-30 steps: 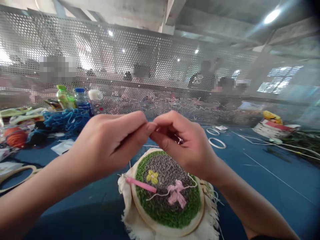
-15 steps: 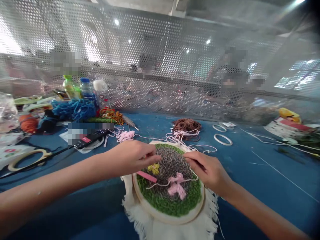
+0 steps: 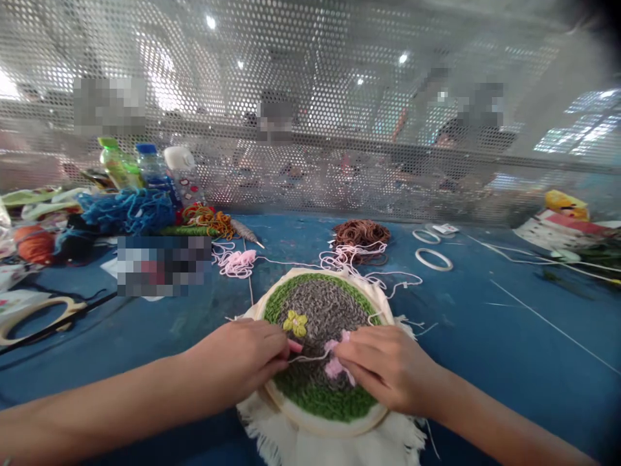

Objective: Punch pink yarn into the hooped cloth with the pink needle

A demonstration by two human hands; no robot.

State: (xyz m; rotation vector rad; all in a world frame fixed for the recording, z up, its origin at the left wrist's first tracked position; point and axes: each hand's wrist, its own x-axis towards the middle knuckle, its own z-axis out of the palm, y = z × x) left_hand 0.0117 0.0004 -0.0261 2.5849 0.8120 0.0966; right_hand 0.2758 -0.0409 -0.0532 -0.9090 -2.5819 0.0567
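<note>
A round hoop (image 3: 334,428) holds white fringed cloth (image 3: 310,446), worked with a grey yarn centre (image 3: 325,301) and a green yarn border (image 3: 334,404). On the grey sit a yellow flower (image 3: 295,323) and a pink flower (image 3: 334,367). My left hand (image 3: 252,353) is closed at the hoop's left side over a flat pink strip (image 3: 295,346), whose end pokes out past the fingers. A pale yarn strand (image 3: 310,358) runs from near those fingers to my right hand (image 3: 388,366). The right fingertips pinch there, partly covering the pink flower.
Pink yarn (image 3: 240,262) and a brown yarn bundle (image 3: 361,236) lie behind the hoop. White rings (image 3: 434,259) are at the right. Blue yarn (image 3: 129,210), bottles (image 3: 148,165) and a beige ring (image 3: 48,304) stand or lie left. A perforated metal screen (image 3: 310,162) closes the back.
My left hand has come down and left onto the pink strip, uncovering the yellow flower. My right hand has moved down from the hoop's upper right to the pink flower.
</note>
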